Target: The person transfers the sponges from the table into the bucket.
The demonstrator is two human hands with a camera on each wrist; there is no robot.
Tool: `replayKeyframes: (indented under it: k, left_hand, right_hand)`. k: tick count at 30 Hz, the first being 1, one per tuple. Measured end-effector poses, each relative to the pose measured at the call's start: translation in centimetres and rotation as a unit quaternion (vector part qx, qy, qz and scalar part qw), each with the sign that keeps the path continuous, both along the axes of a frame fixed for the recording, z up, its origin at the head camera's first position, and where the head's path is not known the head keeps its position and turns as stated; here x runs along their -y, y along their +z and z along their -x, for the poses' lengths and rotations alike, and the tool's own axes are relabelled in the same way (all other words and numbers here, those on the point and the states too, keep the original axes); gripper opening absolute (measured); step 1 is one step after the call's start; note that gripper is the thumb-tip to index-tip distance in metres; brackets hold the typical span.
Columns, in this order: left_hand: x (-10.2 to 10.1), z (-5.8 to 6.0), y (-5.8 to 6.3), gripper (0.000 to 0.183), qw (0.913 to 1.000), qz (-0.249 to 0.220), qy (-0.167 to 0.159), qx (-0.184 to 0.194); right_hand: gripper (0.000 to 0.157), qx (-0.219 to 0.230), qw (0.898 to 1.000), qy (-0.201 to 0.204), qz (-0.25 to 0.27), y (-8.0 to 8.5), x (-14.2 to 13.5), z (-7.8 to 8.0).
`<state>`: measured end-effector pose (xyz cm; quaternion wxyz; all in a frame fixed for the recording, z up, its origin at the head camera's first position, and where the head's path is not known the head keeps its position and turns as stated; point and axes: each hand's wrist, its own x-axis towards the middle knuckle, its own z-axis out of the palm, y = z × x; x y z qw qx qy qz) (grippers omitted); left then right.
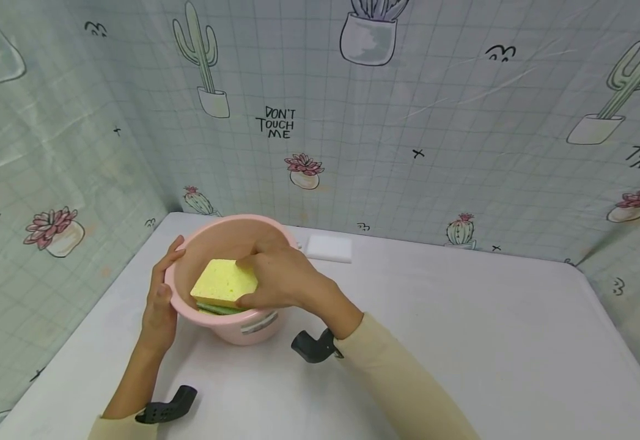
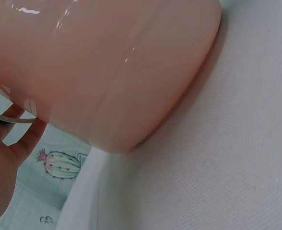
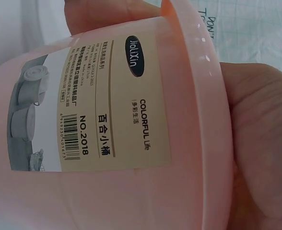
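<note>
A pink plastic bucket (image 1: 231, 223) stands tilted on the white table, and a paper label (image 3: 126, 110) on its side shows in the right wrist view. My left hand (image 1: 160, 305) grips the bucket's rim at the left. Inside the bucket, my right hand (image 1: 283, 275) pinches a yellow sponge (image 1: 220, 281) between thumb and fingers. Beneath that sponge a green layer (image 1: 217, 308) shows, with a sliver of yellow under it. The bucket wall hides whatever lies deeper. Part of the bucket's thin handle (image 2: 11, 120) passes by the left hand's fingers in the left wrist view.
Behind the bucket, to its right, a white rectangular item (image 1: 327, 249) lies on the white table (image 1: 463, 336). A cactus-print curtain (image 1: 386, 122) rises along the table's back and sides. Black wrist mounts (image 1: 314, 346) sit on both forearms.
</note>
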<state>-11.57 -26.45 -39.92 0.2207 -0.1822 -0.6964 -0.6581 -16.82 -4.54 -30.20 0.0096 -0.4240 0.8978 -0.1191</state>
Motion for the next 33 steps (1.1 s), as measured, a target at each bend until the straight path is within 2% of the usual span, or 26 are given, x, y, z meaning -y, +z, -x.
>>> replayKeyframes:
  k: [14, 17, 26, 33]
  left_hand:
    - [0.18, 0.24, -0.40, 0.058, 1.0000, 0.005, -0.001, -0.008]
    - [0.25, 0.24, -0.44, 0.058, 0.9999, 0.005, -0.001, -0.010]
    - [0.29, 0.28, -0.41, 0.058, 0.9999, 0.010, 0.009, 0.002]
    - [0.20, 0.31, -0.54, 0.058, 1.0000, -0.002, 0.002, 0.000]
  right_hand:
    - [0.051, 0.018, 0.998, 0.033, -0.051, 0.33, 0.11, 0.08]
    - [0.047, 0.024, 0.999, 0.025, -0.039, 0.25, 0.24, 0.11]
    - [0.026, 0.039, 0.997, 0.033, 0.059, 0.07, 0.08, 0.52]
    - [0.027, 0.040, 0.998, 0.018, 0.045, 0.05, 0.14, 0.42]
